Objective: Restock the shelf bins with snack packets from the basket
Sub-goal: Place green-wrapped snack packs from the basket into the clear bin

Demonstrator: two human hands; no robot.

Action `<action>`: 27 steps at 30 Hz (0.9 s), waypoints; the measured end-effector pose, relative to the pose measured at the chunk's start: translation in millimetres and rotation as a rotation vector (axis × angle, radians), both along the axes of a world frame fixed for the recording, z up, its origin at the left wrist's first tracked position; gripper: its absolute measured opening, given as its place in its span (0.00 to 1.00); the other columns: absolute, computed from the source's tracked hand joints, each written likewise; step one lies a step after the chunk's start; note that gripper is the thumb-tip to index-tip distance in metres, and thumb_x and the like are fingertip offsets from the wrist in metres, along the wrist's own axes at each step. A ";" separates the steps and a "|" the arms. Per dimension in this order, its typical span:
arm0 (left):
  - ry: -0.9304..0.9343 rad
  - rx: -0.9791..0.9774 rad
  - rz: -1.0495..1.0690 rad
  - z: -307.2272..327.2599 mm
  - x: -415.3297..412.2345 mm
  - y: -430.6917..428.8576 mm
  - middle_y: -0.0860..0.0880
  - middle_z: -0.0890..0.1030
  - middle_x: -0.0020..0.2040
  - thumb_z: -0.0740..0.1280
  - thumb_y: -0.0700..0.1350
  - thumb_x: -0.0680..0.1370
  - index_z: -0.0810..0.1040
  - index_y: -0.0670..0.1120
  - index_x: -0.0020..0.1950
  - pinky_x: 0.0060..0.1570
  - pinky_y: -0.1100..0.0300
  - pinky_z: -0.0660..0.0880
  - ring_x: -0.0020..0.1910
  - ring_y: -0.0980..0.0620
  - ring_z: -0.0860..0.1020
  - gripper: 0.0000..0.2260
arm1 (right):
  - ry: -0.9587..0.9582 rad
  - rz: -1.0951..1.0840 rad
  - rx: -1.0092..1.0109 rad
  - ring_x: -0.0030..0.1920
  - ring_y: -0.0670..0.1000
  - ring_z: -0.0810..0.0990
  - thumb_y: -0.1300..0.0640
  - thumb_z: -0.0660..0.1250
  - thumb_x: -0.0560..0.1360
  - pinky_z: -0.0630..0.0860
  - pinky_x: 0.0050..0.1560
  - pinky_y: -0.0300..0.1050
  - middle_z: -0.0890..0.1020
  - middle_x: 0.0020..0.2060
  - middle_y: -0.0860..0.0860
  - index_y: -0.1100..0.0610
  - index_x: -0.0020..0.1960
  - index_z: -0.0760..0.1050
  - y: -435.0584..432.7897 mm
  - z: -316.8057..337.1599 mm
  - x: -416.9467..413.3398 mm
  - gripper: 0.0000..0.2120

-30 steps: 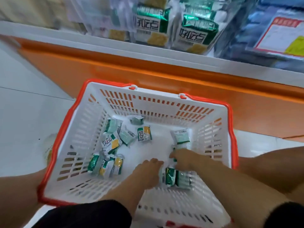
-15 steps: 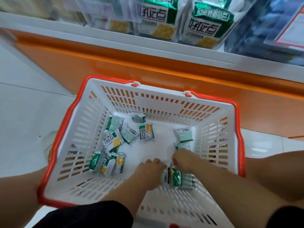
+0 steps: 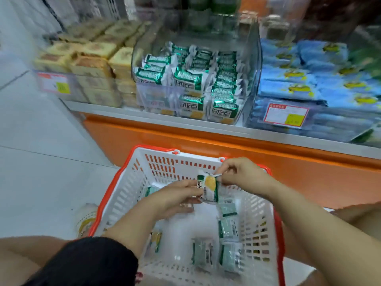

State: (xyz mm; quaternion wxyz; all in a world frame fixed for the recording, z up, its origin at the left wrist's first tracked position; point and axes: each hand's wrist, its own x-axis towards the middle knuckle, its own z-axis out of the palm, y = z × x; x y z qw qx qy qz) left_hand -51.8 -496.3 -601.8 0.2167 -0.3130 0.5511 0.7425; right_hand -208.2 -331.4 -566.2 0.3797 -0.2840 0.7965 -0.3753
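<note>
A snack packet [image 3: 207,188] is held up between both hands, above the far half of the basket [image 3: 125,193] and below the shelf [image 3: 123,112]. The right hand [image 3: 245,175] pinches the packet's upper right corner between thumb and curled fingers. The left hand [image 3: 173,200] meets its left edge; thumb above and fingers beneath seem to clasp it, though motion blur softens the contact.

The packet is a small, flat, glossy pillow pouch, upright, with a yellow patch, green trim and a white panel of dark print. The basket is white slotted plastic with a red rim. Loose packets [image 3: 227,229] of pale green foil lie on its floor, under and near the right forearm. On the shelf a clear, curved-walled plastic bin [image 3: 255,83] holds stacked green-and-white packets.
</note>
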 end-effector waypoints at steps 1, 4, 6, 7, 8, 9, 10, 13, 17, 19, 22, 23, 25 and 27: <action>0.053 0.000 0.021 14.8 0.0 -3.6 0.47 0.83 0.57 0.70 0.44 0.79 0.75 0.46 0.67 0.67 0.47 0.73 0.58 0.48 0.80 0.17 | -0.022 -0.038 -0.078 0.38 0.45 0.83 0.65 0.73 0.73 0.80 0.42 0.40 0.86 0.44 0.56 0.62 0.46 0.81 -1.5 14.4 4.1 0.02; 0.212 -0.037 0.054 60.1 -0.4 -12.2 0.41 0.81 0.59 0.67 0.38 0.80 0.74 0.41 0.66 0.66 0.50 0.74 0.59 0.45 0.80 0.15 | -0.062 -0.093 -0.268 0.41 0.48 0.83 0.69 0.72 0.73 0.80 0.47 0.44 0.85 0.48 0.60 0.59 0.43 0.78 -2.8 55.7 15.9 0.06; 0.311 -0.172 0.023 91.5 0.1 -18.8 0.43 0.82 0.57 0.68 0.37 0.79 0.76 0.42 0.63 0.64 0.51 0.75 0.55 0.46 0.80 0.13 | -0.061 -0.040 -0.293 0.43 0.53 0.84 0.67 0.74 0.71 0.78 0.50 0.48 0.84 0.50 0.60 0.57 0.48 0.77 -1.7 80.6 20.3 0.09; 0.347 -0.311 -0.019 106.7 0.7 -22.3 0.46 0.83 0.57 0.70 0.38 0.78 0.77 0.44 0.62 0.62 0.51 0.76 0.54 0.47 0.81 0.13 | -0.052 0.000 -0.288 0.48 0.53 0.84 0.64 0.76 0.71 0.78 0.52 0.50 0.84 0.53 0.57 0.55 0.53 0.76 -0.9 92.6 21.3 0.14; 0.378 -0.482 -0.081 121.1 0.9 -25.2 0.49 0.83 0.56 0.72 0.41 0.77 0.78 0.48 0.61 0.60 0.52 0.77 0.54 0.49 0.82 0.13 | -0.033 0.039 -0.283 0.52 0.50 0.83 0.59 0.78 0.70 0.80 0.55 0.50 0.82 0.57 0.52 0.52 0.59 0.75 0.2 104.1 21.4 0.21; 0.402 -0.653 -0.143 133.4 1.3 -27.2 0.52 0.83 0.55 0.73 0.44 0.76 0.78 0.51 0.60 0.57 0.53 0.78 0.53 0.51 0.81 0.13 | 0.007 0.071 -0.279 0.56 0.47 0.82 0.53 0.79 0.68 0.80 0.56 0.48 0.79 0.61 0.48 0.48 0.63 0.72 0.6 114.8 22.1 0.27; 0.425 -0.802 -0.196 145.4 1.6 -28.1 0.55 0.82 0.54 0.74 0.46 0.75 0.78 0.54 0.58 0.55 0.54 0.78 0.52 0.54 0.81 0.13 | 0.072 0.102 -0.277 0.58 0.44 0.80 0.48 0.79 0.67 0.80 0.56 0.47 0.77 0.63 0.44 0.44 0.66 0.69 -0.2 125.5 23.6 0.32; 0.490 -1.093 -0.249 174.8 2.8 -26.6 0.61 0.79 0.53 0.75 0.48 0.75 0.75 0.60 0.55 0.46 0.69 0.74 0.48 0.64 0.77 0.14 | 0.328 0.182 -0.240 0.56 0.39 0.77 0.43 0.77 0.68 0.78 0.52 0.41 0.76 0.61 0.38 0.36 0.68 0.67 -11.6 148.2 32.4 0.32; 0.653 -1.277 -0.210 200.1 0.5 -31.4 0.64 0.75 0.57 0.73 0.51 0.75 0.71 0.65 0.61 0.55 0.65 0.72 0.54 0.64 0.74 0.19 | 0.673 0.112 -0.273 0.39 0.40 0.76 0.52 0.75 0.72 0.70 0.39 0.34 0.81 0.44 0.40 0.44 0.59 0.78 -27.7 174.8 34.5 0.16; 0.702 -1.315 -0.144 203.0 -0.6 -38.0 0.65 0.72 0.61 0.70 0.52 0.77 0.68 0.64 0.69 0.60 0.65 0.69 0.60 0.66 0.71 0.22 | 0.707 0.008 -0.312 0.34 0.41 0.73 0.54 0.74 0.73 0.67 0.34 0.33 0.76 0.33 0.42 0.43 0.53 0.79 -33.3 185.7 24.7 0.11; 0.674 -1.364 -0.062 196.6 -8.7 -54.1 0.61 0.66 0.72 0.67 0.52 0.80 0.58 0.60 0.78 0.69 0.58 0.65 0.69 0.62 0.66 0.29 | 0.709 -0.139 -0.390 0.30 0.43 0.70 0.54 0.73 0.75 0.65 0.30 0.34 0.71 0.29 0.46 0.44 0.54 0.78 -46.6 194.4 0.5 0.10; 0.652 -1.407 -0.063 193.1 -12.8 -58.8 0.59 0.63 0.75 0.66 0.52 0.80 0.55 0.59 0.79 0.72 0.54 0.64 0.72 0.59 0.64 0.31 | 0.716 -0.195 -0.426 0.29 0.43 0.70 0.54 0.72 0.76 0.64 0.30 0.34 0.71 0.29 0.48 0.45 0.54 0.77 -52.5 196.7 -7.2 0.09; 0.579 -1.554 -0.120 185.9 -21.5 -67.6 0.56 0.56 0.79 0.65 0.53 0.80 0.54 0.58 0.80 0.76 0.47 0.57 0.77 0.54 0.56 0.31 | 0.723 -0.323 -0.508 0.28 0.43 0.71 0.55 0.71 0.76 0.65 0.29 0.33 0.74 0.30 0.50 0.47 0.55 0.76 -68.9 199.5 -23.6 0.09; 0.501 -1.671 -0.212 179.9 -28.5 -72.7 0.55 0.45 0.81 0.63 0.54 0.80 0.52 0.59 0.80 0.77 0.41 0.50 0.80 0.51 0.45 0.31 | 0.701 -0.407 -0.532 0.28 0.40 0.74 0.58 0.70 0.77 0.66 0.28 0.31 0.78 0.31 0.46 0.50 0.56 0.76 -89.1 198.8 -39.6 0.09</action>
